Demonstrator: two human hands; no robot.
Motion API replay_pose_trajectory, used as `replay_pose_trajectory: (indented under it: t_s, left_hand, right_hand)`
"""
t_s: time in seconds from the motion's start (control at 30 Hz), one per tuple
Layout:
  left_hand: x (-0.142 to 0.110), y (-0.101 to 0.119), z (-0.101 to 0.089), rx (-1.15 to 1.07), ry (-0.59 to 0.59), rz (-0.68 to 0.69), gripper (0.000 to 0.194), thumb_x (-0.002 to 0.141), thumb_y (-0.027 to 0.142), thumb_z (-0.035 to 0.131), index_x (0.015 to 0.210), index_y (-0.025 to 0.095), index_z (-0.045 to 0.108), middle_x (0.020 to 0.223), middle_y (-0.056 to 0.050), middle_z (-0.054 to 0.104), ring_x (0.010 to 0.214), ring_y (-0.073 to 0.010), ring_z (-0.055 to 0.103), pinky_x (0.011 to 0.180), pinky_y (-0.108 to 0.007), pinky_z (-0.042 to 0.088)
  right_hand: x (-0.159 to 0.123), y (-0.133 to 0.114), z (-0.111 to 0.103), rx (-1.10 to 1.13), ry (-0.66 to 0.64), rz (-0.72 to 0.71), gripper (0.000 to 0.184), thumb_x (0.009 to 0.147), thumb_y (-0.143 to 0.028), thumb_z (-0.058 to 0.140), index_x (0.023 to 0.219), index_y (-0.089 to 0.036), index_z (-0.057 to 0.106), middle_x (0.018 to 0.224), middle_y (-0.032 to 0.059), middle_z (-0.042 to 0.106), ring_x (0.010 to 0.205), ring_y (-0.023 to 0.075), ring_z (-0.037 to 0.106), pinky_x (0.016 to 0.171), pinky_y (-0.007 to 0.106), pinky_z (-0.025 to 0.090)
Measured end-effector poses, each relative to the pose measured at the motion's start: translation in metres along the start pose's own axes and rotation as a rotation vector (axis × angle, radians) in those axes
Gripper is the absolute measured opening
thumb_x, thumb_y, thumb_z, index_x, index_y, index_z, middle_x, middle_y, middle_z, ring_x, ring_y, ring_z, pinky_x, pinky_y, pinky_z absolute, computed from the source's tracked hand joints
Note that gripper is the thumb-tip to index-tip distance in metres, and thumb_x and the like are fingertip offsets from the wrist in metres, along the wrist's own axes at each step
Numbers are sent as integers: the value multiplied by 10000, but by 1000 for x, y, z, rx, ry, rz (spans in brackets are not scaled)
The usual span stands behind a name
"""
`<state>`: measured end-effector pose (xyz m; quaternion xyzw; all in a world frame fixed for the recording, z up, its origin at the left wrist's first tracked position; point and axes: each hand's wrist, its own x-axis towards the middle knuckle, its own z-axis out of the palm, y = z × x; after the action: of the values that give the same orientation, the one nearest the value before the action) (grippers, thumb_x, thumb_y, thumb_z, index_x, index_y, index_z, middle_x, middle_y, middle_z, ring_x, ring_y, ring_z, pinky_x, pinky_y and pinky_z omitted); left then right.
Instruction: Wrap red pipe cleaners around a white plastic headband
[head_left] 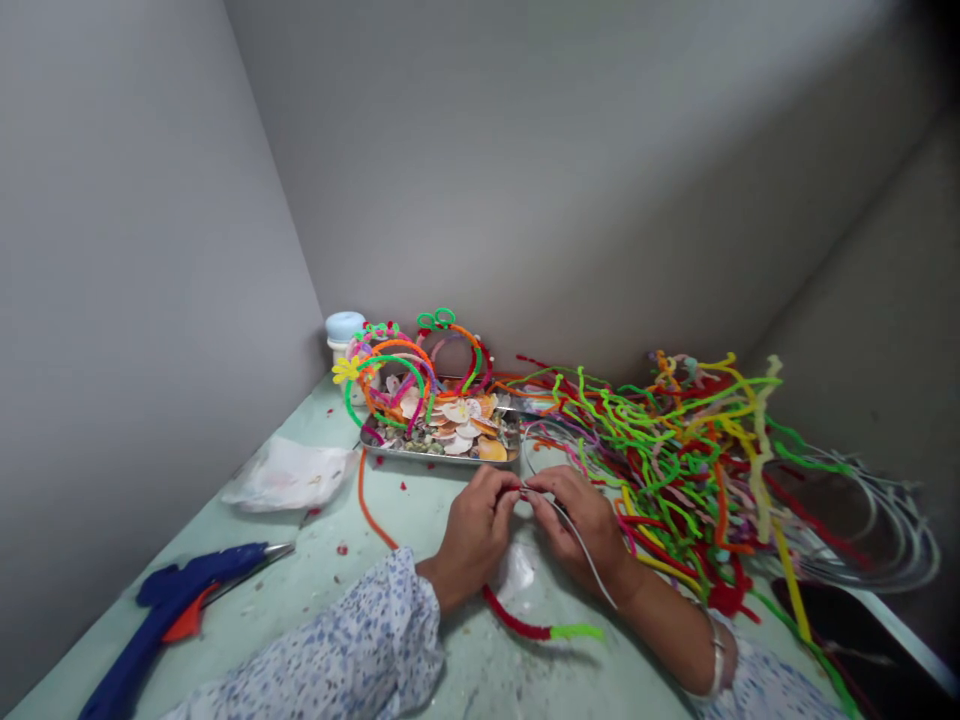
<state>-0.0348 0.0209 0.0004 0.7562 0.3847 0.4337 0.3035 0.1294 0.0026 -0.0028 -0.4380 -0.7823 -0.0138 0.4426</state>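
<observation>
My left hand point(480, 525) and my right hand point(581, 525) meet fingertip to fingertip over the table, both closed in a pinch. A thin white wire point(574, 530) runs from the pinch across my right hand, held by its fingers. A small bit of red shows at the fingertips of my left hand, seemingly pipe cleaner; its full shape is hidden. From below my left wrist comes a red pipe cleaner length with a green end point(529, 630). Just beyond my hands stands a metal tray point(450, 460) with seashells point(465, 415) and several headbands wrapped in coloured pipe cleaners point(390, 350).
A large tangle of pipe cleaners point(675, 450) fills the right side, beside coiled white wires point(900, 520). A blue glue gun point(202, 590) lies at left, near a clear plastic bag point(292, 475). An orange pipe cleaner point(367, 505) and a blue-lidded container point(345, 328) are also there. Grey walls enclose the table.
</observation>
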Motion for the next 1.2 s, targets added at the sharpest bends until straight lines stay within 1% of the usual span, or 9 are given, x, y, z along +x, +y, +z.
replay_pose_trajectory:
  t_s: [0.23,0.43,0.53,0.67,0.77,0.87,1.07,1.2]
  left_hand:
    - [0,-1,-1,33,-22,-13,173,918,208,408,920,174,578,914,-39,552,856,-154,523,769,-275,406]
    - [0,-3,-2,76,-59,-17,179,917,209,393,918,181,569,922,-43,550,868,-165,516,772,-282,404]
    - [1,-3,-2,67,-66,-19,182,919,215,386,912,181,566,911,-42,547,857,-165,513,768,-281,403]
    - [2,-2,-3,-33,-99,-30,187,922,242,390,907,177,564,903,-41,551,851,-159,517,779,-274,403]
    - [4,-3,-6,-159,-148,-80,209,924,294,401,941,173,571,933,-45,564,883,-160,523,807,-269,403]
    - [5,-3,-7,-236,-188,-133,260,929,349,392,937,169,579,926,-45,576,886,-163,519,809,-269,398]
    - [7,-7,-4,-290,-200,-241,270,906,368,419,861,159,583,773,-11,540,748,-142,474,684,-240,378]
    - [8,-10,-2,-315,-185,-260,262,889,369,438,818,154,571,704,8,502,682,-132,432,635,-233,352]
  right_hand:
    - [1,-1,1,39,-50,37,144,899,-184,477,969,-184,603,872,67,653,821,190,609,736,322,485]
    - [-1,-3,1,53,-26,56,135,892,-204,504,976,-187,609,903,58,685,817,169,646,747,282,494]
    - [-2,-4,1,62,-38,65,144,894,-204,498,981,-189,611,912,52,696,820,160,656,753,263,497]
    - [-4,-2,2,49,-42,82,165,895,-197,480,997,-187,609,916,50,702,817,157,661,747,253,493]
    - [-5,-2,1,37,-58,138,161,899,-208,473,982,-195,610,867,32,704,756,148,662,696,239,486]
    - [-5,-2,-2,38,-68,186,157,905,-225,466,956,-199,613,827,21,705,716,146,664,658,233,477]
    - [-1,-4,-2,85,-65,213,141,897,-246,490,932,-196,618,825,23,705,724,147,668,660,227,476]
    - [-1,-6,-3,108,-39,209,146,896,-249,488,935,-192,617,825,29,702,728,151,666,669,233,479]
